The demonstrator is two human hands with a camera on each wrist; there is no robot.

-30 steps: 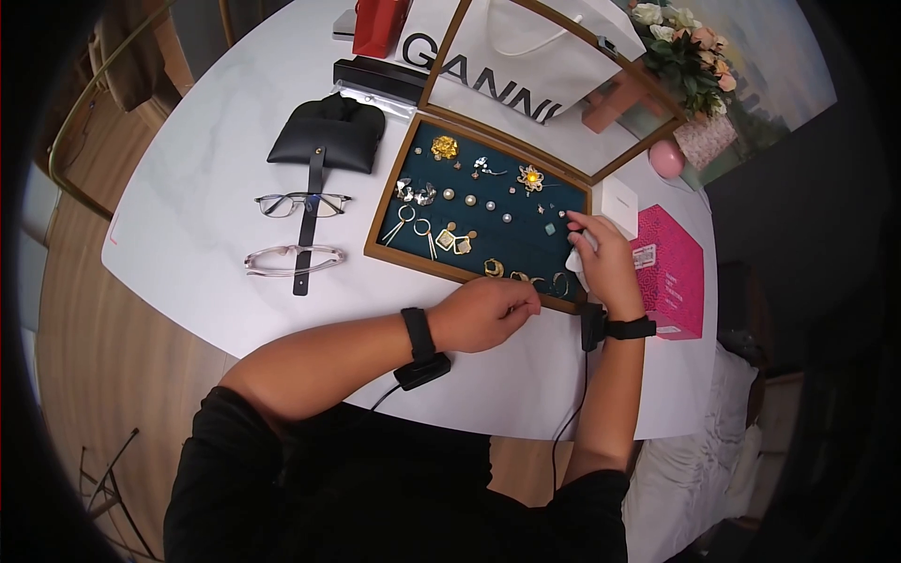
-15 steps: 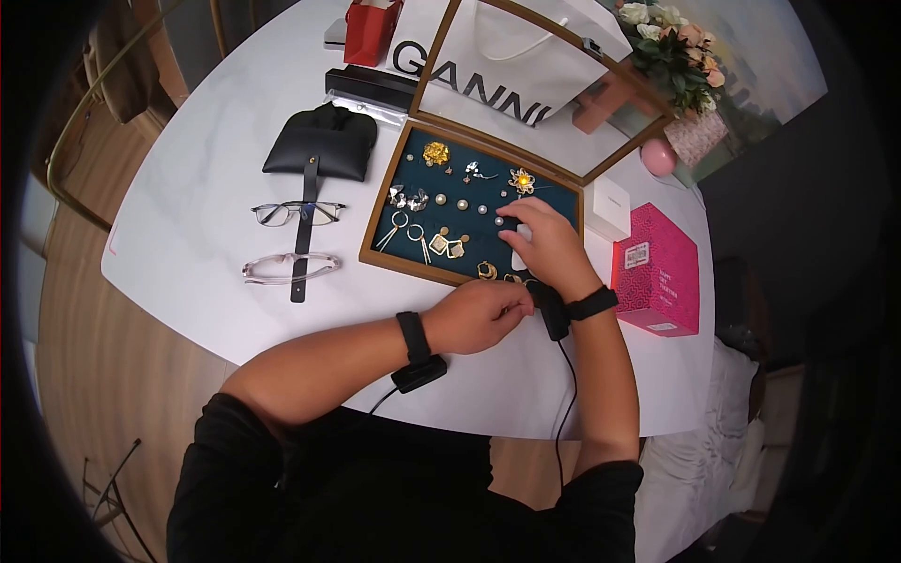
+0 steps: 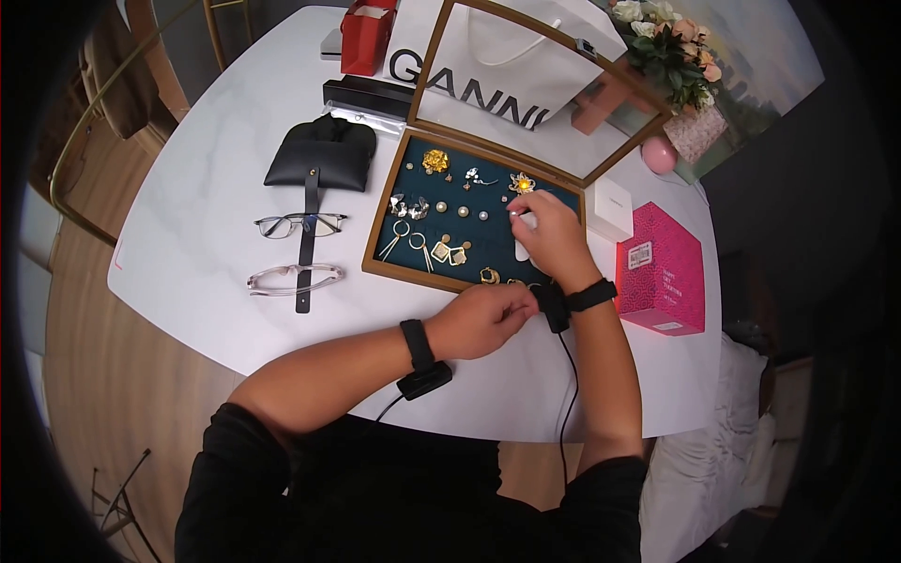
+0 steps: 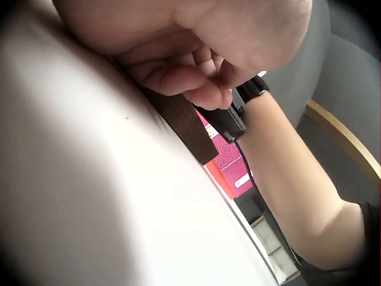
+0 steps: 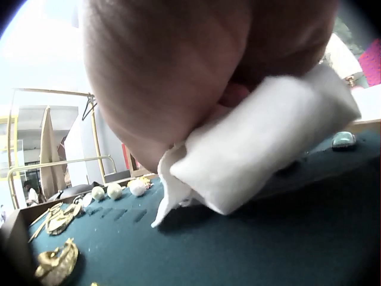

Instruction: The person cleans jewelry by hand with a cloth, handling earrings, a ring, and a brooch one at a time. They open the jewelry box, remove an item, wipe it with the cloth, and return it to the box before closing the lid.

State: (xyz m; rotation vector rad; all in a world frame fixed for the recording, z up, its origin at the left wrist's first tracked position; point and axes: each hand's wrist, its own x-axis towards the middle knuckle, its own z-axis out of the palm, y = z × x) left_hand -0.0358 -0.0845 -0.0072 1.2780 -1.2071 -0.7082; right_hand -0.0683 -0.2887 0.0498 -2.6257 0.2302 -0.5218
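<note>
A wooden jewellery box [image 3: 413, 277] with a dark teal lining stands on the table, its glazed lid raised. My right hand [image 3: 556, 246] is over the right part of the lining and grips a folded white cloth [image 5: 256, 143]. Its fingertips are at the right end of a row of pearl studs [image 3: 463, 212], just below a flower brooch [image 3: 522, 184]. At the box's front edge my left hand [image 3: 479, 321] rests with loosely curled fingers, holding nothing visible. Hoop earrings [image 3: 402, 230] and square gold earrings [image 3: 458, 253] lie to the left of the right hand.
Left of the box are a black pouch [image 3: 321, 158] and two pairs of glasses, one dark-framed [image 3: 302, 225], one clear [image 3: 296, 279]. A pink box [image 3: 663, 267] and a small white box [image 3: 610, 208] stand on the right. Behind the lid is a white paper bag [image 3: 563, 47].
My right hand has moved left with the cloth, from the box's right edge to the end of the pearl row, where its fingertips have drawn closer together. The left hand stays at the front edge.
</note>
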